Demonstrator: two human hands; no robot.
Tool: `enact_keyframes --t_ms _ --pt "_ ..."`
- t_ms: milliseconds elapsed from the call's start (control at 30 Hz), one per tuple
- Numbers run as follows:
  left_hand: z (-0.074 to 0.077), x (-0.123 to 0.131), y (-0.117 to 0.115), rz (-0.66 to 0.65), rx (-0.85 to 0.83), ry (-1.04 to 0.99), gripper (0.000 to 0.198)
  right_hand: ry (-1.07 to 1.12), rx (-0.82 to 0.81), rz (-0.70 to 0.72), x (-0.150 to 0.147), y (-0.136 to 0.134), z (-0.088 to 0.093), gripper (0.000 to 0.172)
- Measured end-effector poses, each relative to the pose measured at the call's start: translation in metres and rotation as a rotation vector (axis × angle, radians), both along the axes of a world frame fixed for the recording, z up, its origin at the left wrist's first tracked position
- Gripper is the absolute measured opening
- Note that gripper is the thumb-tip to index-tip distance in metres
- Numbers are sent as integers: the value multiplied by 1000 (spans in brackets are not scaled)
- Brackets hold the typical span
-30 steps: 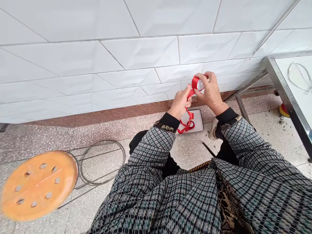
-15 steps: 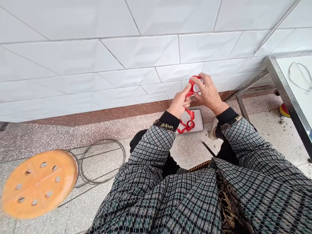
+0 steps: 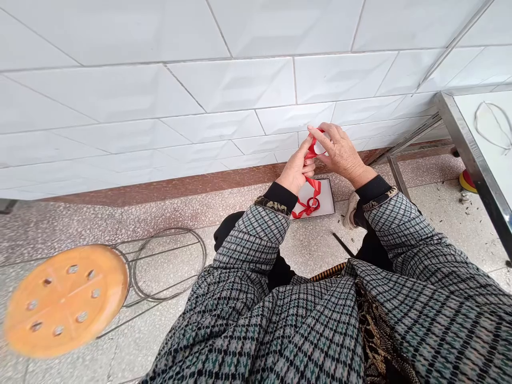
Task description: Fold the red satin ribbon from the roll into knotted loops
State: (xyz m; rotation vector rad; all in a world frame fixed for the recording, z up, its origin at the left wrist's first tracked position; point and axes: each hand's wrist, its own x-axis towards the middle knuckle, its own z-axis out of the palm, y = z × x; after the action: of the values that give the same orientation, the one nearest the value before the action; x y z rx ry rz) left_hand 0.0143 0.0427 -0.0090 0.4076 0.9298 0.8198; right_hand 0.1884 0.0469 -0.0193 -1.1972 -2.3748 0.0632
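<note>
A roll of red ribbon [image 3: 311,148] with a white core is held up between both hands, in front of the tiled wall. My left hand [image 3: 296,166] is closed, its thumb and fingers pinching the red ribbon at the roll's left side. Curled over the roll from the right, my right hand [image 3: 339,150] grips it and hides part of it. Below the left hand a loose strip of ribbon [image 3: 314,184] hangs down. It reaches a shallow white box [image 3: 327,198] on the floor, where more red ribbon and a small red ring-shaped piece [image 3: 313,203] lie.
An orange round-seated stool [image 3: 68,298] with wire legs lies at the left. The white tiled wall [image 3: 236,85] rises close ahead. At the right stands a metal-framed table [image 3: 468,138] with a loop of pale wire on it. A dark stick [image 3: 343,245] lies between my feet.
My right fingers have shifted slightly left across the top of the roll, towards the left thumb. The roll has turned a little in the hands; the rest is nearly the same.
</note>
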Motion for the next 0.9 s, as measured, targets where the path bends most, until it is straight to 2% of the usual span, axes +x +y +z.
enact_keyframes --t_ms 100,167,300,400,533,600,667,767,900 --pt "2 0 -1 -4 -45 -27 43 85 -28 38 3 4 -3 81" --pt "4 -1 -2 -7 -44 -30 41 216 -42 32 4 10 -9 79" --pt "6 -2 -5 -13 37 14 40 565 -134 -117 5 22 -21 72" --pt "5 1 -8 -3 146 72 44 778 -294 -251 2 22 -21 75" --pt "5 6 -11 45 278 181 49 1017 -604 -238 -5 10 -7 79" --pt "6 8 -11 69 317 245 47 1034 -725 -209 -5 5 1 82" --pt "8 10 -11 88 338 302 43 1003 -775 -179 -5 2 5 86" --pt "8 13 -10 125 360 355 34 956 -778 -153 -5 1 7 87" --pt "5 15 -9 142 405 359 27 988 -727 -200 -7 0 5 83"
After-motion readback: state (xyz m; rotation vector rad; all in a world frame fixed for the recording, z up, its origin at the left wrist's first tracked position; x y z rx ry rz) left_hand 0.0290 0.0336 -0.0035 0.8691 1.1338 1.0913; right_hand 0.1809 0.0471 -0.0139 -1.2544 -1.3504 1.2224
